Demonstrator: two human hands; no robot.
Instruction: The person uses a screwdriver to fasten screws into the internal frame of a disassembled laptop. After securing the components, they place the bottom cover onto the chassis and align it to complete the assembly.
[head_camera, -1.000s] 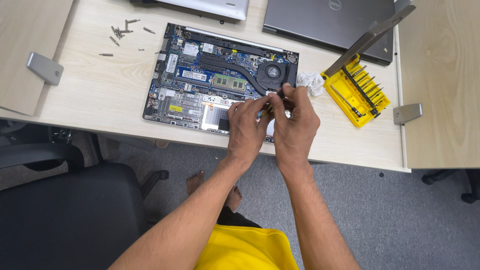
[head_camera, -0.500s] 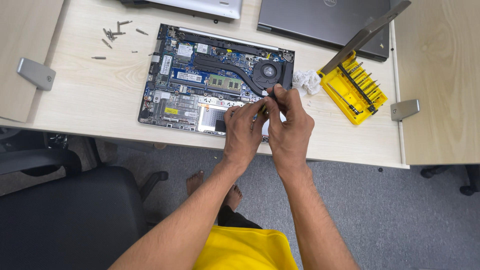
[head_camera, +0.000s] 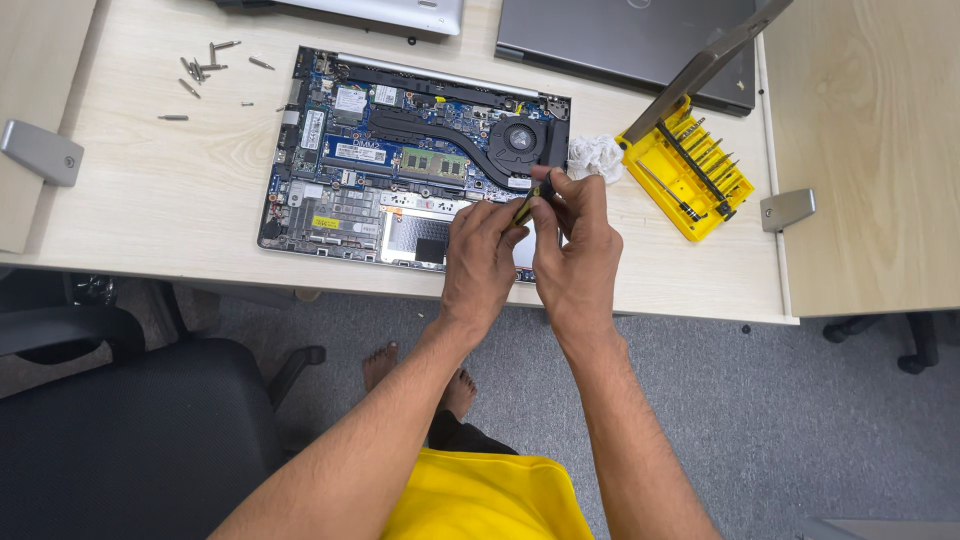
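Both my hands met over the laptop's (head_camera: 400, 170) near right corner, at about one o'clock from my chest. My left hand (head_camera: 482, 262) and right hand (head_camera: 578, 250) were each closed around a small dark screwdriver (head_camera: 530, 203), fingertips pinching its shaft and tip. The base cover was already off, baring the blue board, copper heat pipe and round black fan. Loose screws (head_camera: 205, 70) lay scattered at eleven o'clock on the pale wood-grain bench (head_camera: 150, 200). By my judgement, opening was done and work on the inner parts remained. A yellow plastic bit case (head_camera: 685, 175) sat open at two o'clock, a crumpled white wad (head_camera: 595, 157) just beside it. Two closed grey laptops lay at twelve.
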